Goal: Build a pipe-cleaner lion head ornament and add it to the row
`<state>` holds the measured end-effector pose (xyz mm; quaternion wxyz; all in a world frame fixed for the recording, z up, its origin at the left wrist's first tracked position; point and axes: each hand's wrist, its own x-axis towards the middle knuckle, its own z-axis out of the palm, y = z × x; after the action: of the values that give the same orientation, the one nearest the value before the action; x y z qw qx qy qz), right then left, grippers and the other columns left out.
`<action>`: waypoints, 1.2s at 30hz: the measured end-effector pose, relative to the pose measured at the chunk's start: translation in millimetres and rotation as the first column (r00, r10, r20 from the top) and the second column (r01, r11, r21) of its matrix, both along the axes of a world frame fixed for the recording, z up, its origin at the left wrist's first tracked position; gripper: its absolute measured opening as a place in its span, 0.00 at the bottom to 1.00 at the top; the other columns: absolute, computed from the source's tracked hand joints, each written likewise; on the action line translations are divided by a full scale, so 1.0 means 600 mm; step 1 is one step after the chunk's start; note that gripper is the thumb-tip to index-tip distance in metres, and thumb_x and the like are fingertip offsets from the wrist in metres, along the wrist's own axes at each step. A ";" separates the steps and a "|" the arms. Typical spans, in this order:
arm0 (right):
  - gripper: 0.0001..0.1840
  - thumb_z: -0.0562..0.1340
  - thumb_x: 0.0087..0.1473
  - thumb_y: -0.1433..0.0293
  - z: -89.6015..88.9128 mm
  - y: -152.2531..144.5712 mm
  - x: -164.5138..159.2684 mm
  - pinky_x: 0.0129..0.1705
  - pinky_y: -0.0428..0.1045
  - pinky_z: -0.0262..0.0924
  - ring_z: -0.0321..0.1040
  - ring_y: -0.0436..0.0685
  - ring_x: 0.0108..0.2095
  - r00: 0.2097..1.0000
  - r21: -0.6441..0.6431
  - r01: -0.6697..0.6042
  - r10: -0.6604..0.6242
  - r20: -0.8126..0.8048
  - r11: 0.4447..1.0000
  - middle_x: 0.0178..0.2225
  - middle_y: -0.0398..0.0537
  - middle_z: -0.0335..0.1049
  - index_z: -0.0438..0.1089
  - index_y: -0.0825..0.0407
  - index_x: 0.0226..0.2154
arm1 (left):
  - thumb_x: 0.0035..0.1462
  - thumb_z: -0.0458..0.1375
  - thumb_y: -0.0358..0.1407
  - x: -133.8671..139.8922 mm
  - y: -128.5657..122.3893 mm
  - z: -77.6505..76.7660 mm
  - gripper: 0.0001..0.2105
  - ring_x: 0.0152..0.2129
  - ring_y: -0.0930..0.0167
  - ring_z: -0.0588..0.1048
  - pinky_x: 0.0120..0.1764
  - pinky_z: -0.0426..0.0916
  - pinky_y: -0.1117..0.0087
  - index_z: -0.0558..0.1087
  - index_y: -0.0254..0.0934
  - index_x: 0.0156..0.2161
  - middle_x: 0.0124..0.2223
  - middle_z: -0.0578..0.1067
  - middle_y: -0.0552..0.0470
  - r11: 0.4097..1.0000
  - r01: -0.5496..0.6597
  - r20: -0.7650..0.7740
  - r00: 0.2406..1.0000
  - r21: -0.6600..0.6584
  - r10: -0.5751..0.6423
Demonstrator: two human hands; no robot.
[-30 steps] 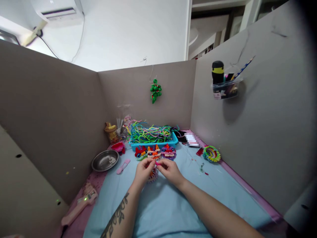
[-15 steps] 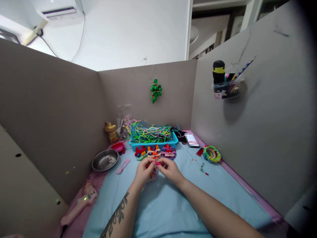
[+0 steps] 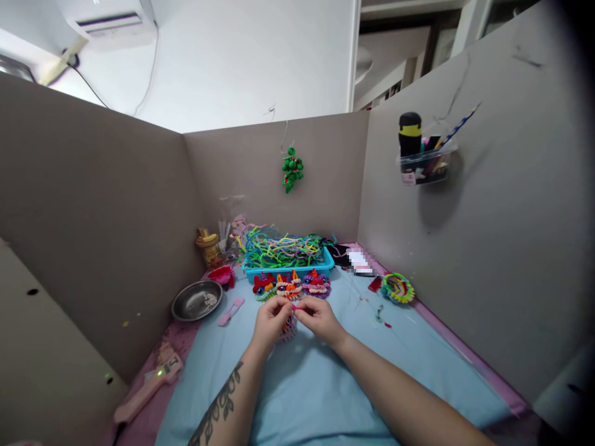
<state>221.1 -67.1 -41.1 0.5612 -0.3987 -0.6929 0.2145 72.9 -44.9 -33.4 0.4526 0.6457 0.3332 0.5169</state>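
Observation:
My left hand (image 3: pixel 272 321) and my right hand (image 3: pixel 321 319) meet over the middle of the table, fingertips pinched close together. Between them is a short bright pink piece of pipe cleaner (image 3: pixel 296 308), mostly covered by the fingers. Just below and behind my left fingers, a fuzzy pipe-cleaner figure (image 3: pixel 287 332) in pale pink and orange is partly hidden. Beyond the hands, three colourful pipe-cleaner animal heads stand in a row: a red and green one (image 3: pixel 264 287), an orange and cream one (image 3: pixel 289 286) and a purple and red one (image 3: pixel 317 285).
A blue tray (image 3: pixel 264 271) heaped with pipe cleaners stands behind. To the left are a metal bowl (image 3: pixel 193 303) with white bits, a pink clip-like tool (image 3: pixel 231 311) and a pink glue gun (image 3: pixel 151 387). A yellow-green coil (image 3: pixel 398 288) lies right. Grey partitions surround the table.
The fingertips have shifted slightly around the pink pipe cleaner, and less of it shows between them. Everything else stays in place.

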 end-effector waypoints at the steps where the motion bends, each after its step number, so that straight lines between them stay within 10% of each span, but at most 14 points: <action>1: 0.09 0.60 0.48 0.70 0.001 0.001 0.000 0.26 0.44 0.54 0.60 0.49 0.23 1.000 0.005 0.001 -0.001 0.001 1.000 0.20 0.43 0.65 0.69 0.54 0.20 | 0.48 0.59 0.41 0.000 -0.001 0.001 0.10 0.24 0.73 0.66 0.29 0.61 0.74 0.71 0.34 0.25 0.26 0.69 0.52 1.000 -0.016 -0.005 1.000 0.016 0.016; 26: 0.11 0.58 0.50 0.69 0.001 0.002 0.002 0.27 0.45 0.54 0.60 0.50 0.23 0.996 0.123 0.033 -0.044 0.084 0.992 0.20 0.43 0.64 0.69 0.53 0.20 | 0.44 0.62 0.42 0.004 -0.004 0.000 0.13 0.20 0.76 0.64 0.24 0.59 0.77 0.70 0.32 0.25 0.22 0.68 0.55 0.991 0.020 0.098 0.995 -0.134 -0.007; 36: 0.09 0.59 0.51 0.66 -0.005 0.007 0.008 0.25 0.44 0.56 0.65 0.52 0.29 0.998 -0.051 0.002 0.001 0.060 0.999 0.31 0.48 0.71 0.71 0.52 0.34 | 0.46 0.60 0.46 -0.006 0.006 0.007 0.15 0.20 0.76 0.65 0.25 0.60 0.76 0.70 0.33 0.28 0.23 0.68 0.56 0.994 -0.059 0.059 0.996 -0.093 0.064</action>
<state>225.8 -63.1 -44.2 0.5300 -0.4194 -0.7034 0.2201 69.0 -41.4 -29.4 0.4755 0.5975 0.3618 0.5348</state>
